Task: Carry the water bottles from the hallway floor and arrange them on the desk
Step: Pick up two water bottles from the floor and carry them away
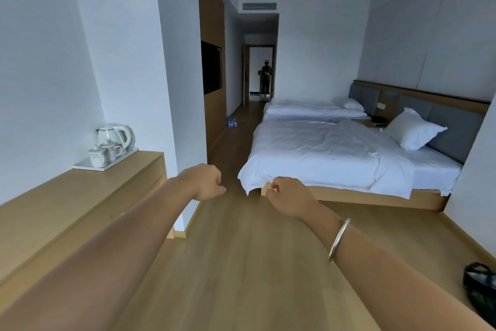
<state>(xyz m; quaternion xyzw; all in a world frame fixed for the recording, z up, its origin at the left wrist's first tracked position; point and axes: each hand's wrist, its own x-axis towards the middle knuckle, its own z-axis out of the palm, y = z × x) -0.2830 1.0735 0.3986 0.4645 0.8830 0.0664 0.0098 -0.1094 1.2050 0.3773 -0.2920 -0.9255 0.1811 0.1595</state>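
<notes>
A small cluster of water bottles (pixel 232 121) with blue labels stands on the wooden floor far down the hallway, beside the wood-panelled wall. The light wooden desk (pixel 80 196) runs along the left wall, close to me. Both my arms reach forward at chest height. My left hand (pixel 208 182) has its fingers curled into a fist and holds nothing. My right hand (pixel 288 196), with a silver bangle on its wrist, is also curled and holds nothing. Both hands are far from the bottles.
A white tray (pixel 80 165) with a kettle (pixel 115 136) and lidded cups sits on the desk's far end. Two white beds (pixel 335 159) fill the right side. A person (pixel 265 78) stands in the far doorway. A dark bag (pixel 481 287) lies at the right floor edge.
</notes>
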